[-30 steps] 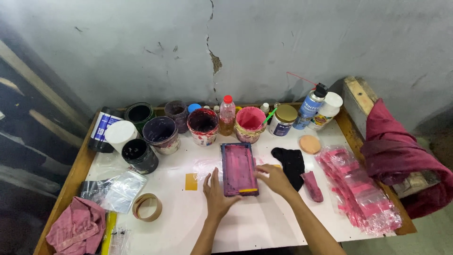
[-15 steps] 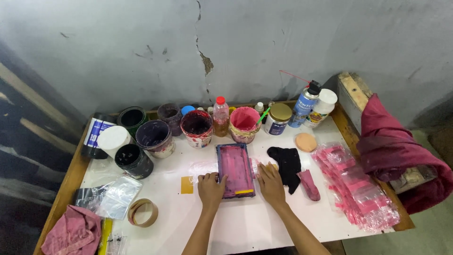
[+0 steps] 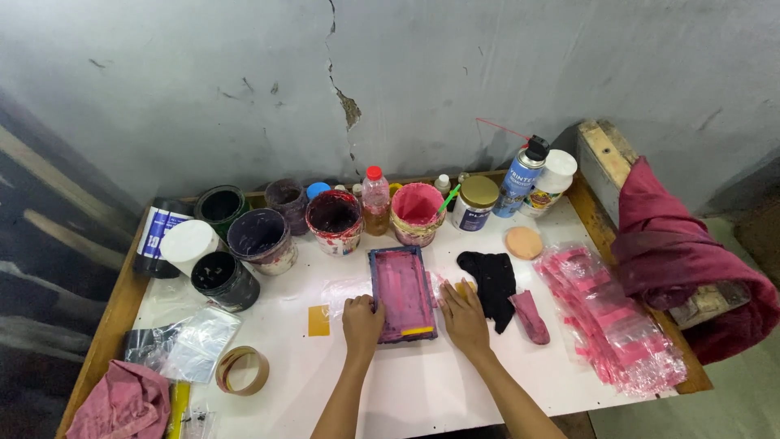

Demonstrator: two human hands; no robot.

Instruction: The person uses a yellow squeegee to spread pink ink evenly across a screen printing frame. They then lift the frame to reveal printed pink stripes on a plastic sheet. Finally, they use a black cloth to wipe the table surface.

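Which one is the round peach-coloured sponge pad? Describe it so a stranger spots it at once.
Start at the white table and go to its back right, where a blue spray can stands. The round peach-coloured sponge pad lies just in front, right of the black cloth. It is the only flat, plain disc there.

- White table (image 3: 455,390) with a wooden edge, standing against a cracked grey wall.
- Paint pots (image 3: 260,237), a red-capped bottle (image 3: 374,202), a spray can (image 3: 520,179) and jars lining the back.
- Pink-stained frame (image 3: 402,293) lying at the centre, both hands resting flat beside it.
- Black cloth (image 3: 491,280) and round sponge (image 3: 523,242) lying to the right.
- Stack of pink plastic bags (image 3: 613,321) occupying the right edge.
- Tape roll (image 3: 242,370), clear bag (image 3: 191,345) and pink rag (image 3: 122,402) lying at the left front.
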